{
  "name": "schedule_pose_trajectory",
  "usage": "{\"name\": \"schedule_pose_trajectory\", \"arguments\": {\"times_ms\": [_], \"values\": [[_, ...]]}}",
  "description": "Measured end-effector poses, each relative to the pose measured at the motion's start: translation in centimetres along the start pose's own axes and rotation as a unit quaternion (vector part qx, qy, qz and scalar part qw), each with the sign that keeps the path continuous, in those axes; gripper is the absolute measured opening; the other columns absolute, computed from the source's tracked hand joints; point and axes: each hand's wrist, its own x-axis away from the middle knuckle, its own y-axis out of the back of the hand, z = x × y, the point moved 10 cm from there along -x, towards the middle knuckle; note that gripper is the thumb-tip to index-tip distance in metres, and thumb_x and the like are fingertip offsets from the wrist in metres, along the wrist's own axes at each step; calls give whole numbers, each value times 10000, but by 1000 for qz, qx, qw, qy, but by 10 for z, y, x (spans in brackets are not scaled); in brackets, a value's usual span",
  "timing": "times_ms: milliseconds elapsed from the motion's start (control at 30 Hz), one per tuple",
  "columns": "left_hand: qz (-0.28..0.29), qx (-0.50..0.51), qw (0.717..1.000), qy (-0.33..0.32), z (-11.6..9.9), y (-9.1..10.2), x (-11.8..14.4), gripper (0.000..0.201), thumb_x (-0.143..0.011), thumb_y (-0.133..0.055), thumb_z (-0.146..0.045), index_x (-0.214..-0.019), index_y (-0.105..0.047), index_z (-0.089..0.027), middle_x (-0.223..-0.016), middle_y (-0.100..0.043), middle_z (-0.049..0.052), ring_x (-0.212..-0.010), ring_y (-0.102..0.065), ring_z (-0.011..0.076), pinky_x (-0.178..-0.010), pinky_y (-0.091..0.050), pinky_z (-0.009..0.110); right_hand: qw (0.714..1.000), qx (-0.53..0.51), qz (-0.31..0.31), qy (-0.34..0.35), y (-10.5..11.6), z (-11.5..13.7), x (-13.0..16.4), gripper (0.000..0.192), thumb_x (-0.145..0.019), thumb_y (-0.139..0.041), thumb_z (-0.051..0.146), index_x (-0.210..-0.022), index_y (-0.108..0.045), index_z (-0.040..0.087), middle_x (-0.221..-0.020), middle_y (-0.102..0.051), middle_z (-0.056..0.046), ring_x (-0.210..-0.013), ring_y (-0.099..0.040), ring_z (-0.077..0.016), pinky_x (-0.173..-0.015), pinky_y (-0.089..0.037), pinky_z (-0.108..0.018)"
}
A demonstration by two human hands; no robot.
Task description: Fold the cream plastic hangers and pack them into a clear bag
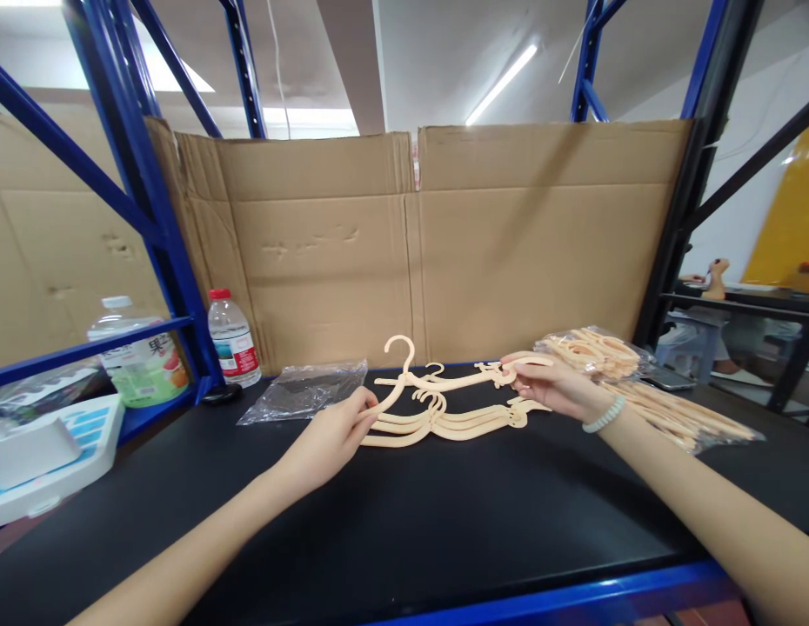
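bare forearms cross a black table backed by cardboard panels, beneath a lit ceiling tube; left hand and right hand grips each pinch one end of a beige clothes hanger, behind stacked hangers.

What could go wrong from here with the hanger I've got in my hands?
The held hanger, between your left hand and right hand, is close to the hangers on the table, so it might snag on their hooks. Your right hand is also near the bagged hangers and could bump them.
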Motion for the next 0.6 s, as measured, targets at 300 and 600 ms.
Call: {"name": "schedule_pose_trajectory", "arguments": {"times_ms": [300,600], "values": [[57,-179,976,-106,-31,-19,12,212,-948,-359,-244,-847,-534,-180,-910,-569,67,-785,-546,204,-720,-429,338,947,294,121,-39,20,2,6,306,-632,-790,415,-801,-718,171,-709,-675,-24,-609,-585,-137,-590,-479,-257],[130,-227,957,-126,-36,-40,16,145,-919,-454,-139,-801,-530,-176,-892,-633,44,-835,-589,209,-718,-445,316,848,500,173,13,6,-15,3,230,-639,-744,380,-730,-744,169,-753,-663,-49,-704,-584,-193,-621,-438,-281]]}}
